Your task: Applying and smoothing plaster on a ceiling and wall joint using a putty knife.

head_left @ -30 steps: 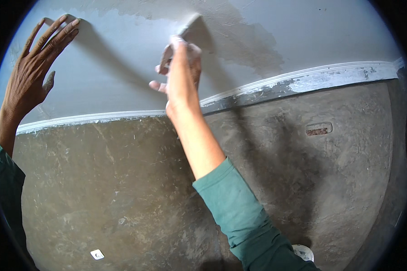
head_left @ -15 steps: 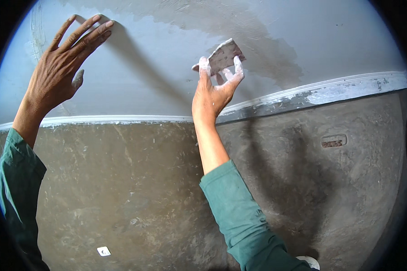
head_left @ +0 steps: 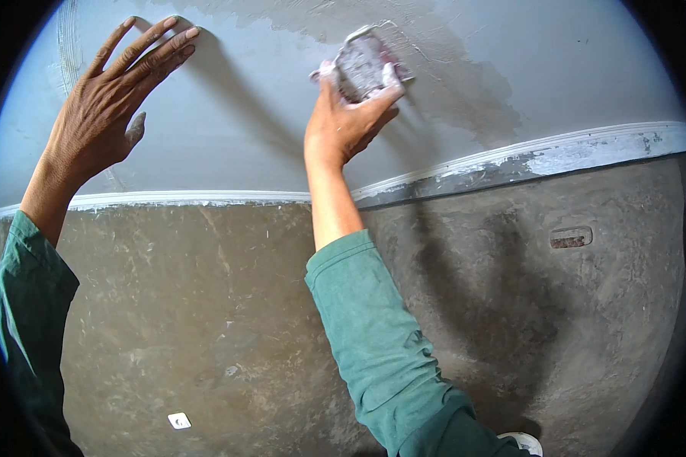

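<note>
My left hand (head_left: 103, 103) is open, its fingers stretched upward and the fingertips resting on the pale grey wall (head_left: 251, 122). My right hand (head_left: 348, 122), its fingers coated in white paste, grips a flat scraper (head_left: 364, 65) by its sides and lower edge. Pale wet-looking filler covers the scraper's near face, and its upper edge meets or nearly meets the wall. A darker damp-looking patch (head_left: 465, 87) spreads over the wall to the right of the scraper.
A white moulded skirting strip (head_left: 198, 199) runs along the wall's foot, its right stretch smeared white. The grey-brown concrete floor (head_left: 229, 305) holds a small white square piece (head_left: 179, 420) and a recessed slot (head_left: 570, 238). A white round rim (head_left: 524, 442) shows beside my right sleeve.
My right hand has moved up and slightly left with the scraper, now turned so its filler-covered face shows. A raised filler line appears by its upper edge. My left hand stays nearly still.
</note>
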